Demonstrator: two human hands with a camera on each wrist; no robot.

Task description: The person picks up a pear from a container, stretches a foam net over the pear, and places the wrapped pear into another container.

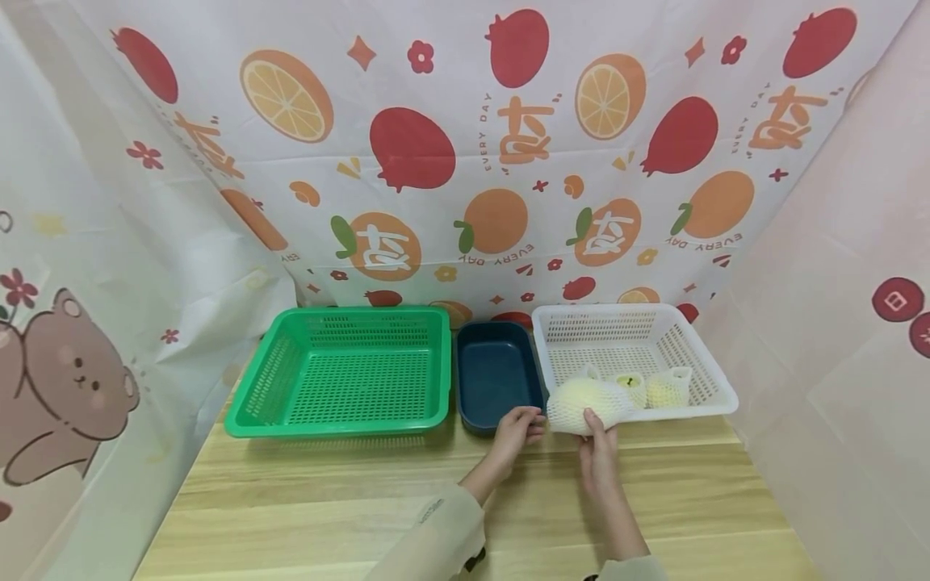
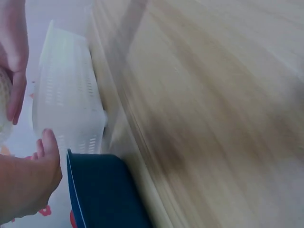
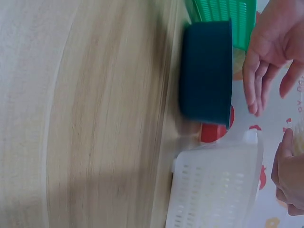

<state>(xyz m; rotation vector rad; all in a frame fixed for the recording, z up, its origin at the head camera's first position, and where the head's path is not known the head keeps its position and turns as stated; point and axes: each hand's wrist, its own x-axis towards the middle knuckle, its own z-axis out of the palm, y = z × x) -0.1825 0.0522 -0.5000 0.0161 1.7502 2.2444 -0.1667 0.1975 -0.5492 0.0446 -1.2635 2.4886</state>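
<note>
In the head view, my right hand (image 1: 599, 458) grips a pale yellow round fruit (image 1: 577, 402) in a white foam net, thumb on the near side, above the front rim of the white basket (image 1: 715, 408). A loose end of the net trails to the right. My left hand (image 1: 514, 433) is just left of the fruit, by the front right corner of the navy basin (image 1: 497, 367). Its fingers (image 3: 251, 80) are extended with nothing in them, as the right wrist view shows. Inside the white basket sit smaller netted fruits (image 1: 668, 389); the held one hides part of the interior.
A green basket (image 1: 337, 430) stands left of the navy basin. All three containers line the back of the wooden table (image 1: 305, 500). Behind them hangs a fruit-print cloth (image 1: 450, 73), with more cloth at both sides.
</note>
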